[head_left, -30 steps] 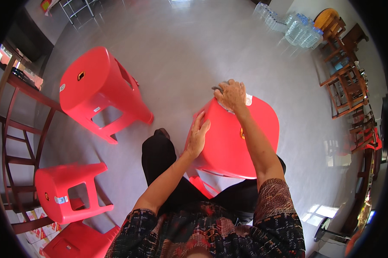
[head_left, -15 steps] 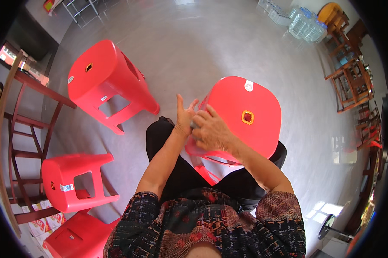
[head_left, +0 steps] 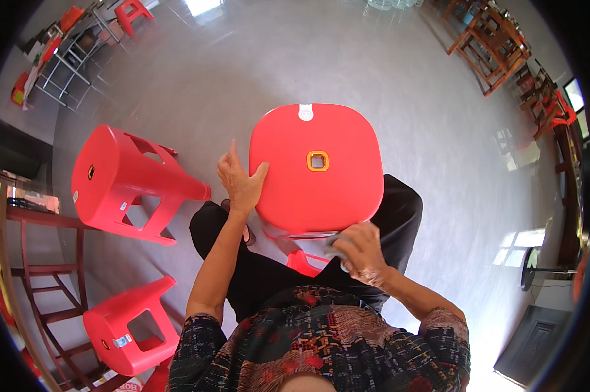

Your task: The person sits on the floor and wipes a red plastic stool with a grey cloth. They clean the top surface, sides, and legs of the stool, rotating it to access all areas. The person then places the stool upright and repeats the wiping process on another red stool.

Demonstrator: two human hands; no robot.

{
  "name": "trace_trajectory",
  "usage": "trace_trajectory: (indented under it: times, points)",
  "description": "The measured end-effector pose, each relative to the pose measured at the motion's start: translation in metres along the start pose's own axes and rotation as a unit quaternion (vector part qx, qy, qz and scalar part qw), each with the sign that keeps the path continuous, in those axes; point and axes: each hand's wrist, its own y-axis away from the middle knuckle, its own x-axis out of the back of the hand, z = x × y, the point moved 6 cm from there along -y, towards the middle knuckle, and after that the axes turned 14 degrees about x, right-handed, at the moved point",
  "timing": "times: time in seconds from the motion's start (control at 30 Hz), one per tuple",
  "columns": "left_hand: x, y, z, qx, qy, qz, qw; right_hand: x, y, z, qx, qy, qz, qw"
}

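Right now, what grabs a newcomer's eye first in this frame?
The big red plastic stool at centre, seat up with a square hole in the middle, standing between the person's knees. The left hand steadies its left edge, while the right hand presses a grey cloth at its near side. Two more red stools lie tipped on the grey floor to the left, one at mid-height and one lower down.

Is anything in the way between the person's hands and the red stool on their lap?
Nothing visible. The left hand rests directly on the left edge of the red stool, and the right hand presses a grey cloth against its near side. Only that cloth lies between this hand and the stool.
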Motion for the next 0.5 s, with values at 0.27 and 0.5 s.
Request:
trace_trajectory:
  times: [0.27, 0.5]
  points:
    - [-0.011, 0.042, 0.060, -0.225, -0.090, -0.059, 0.968, -0.007, -0.060, 0.045, -0.059, 0.145, -0.062, 0.986]
    - [-0.011, 0.048, 0.071, -0.249, -0.149, -0.069, 0.954, -0.019, -0.106, 0.111, -0.061, 0.170, -0.065, 0.981]
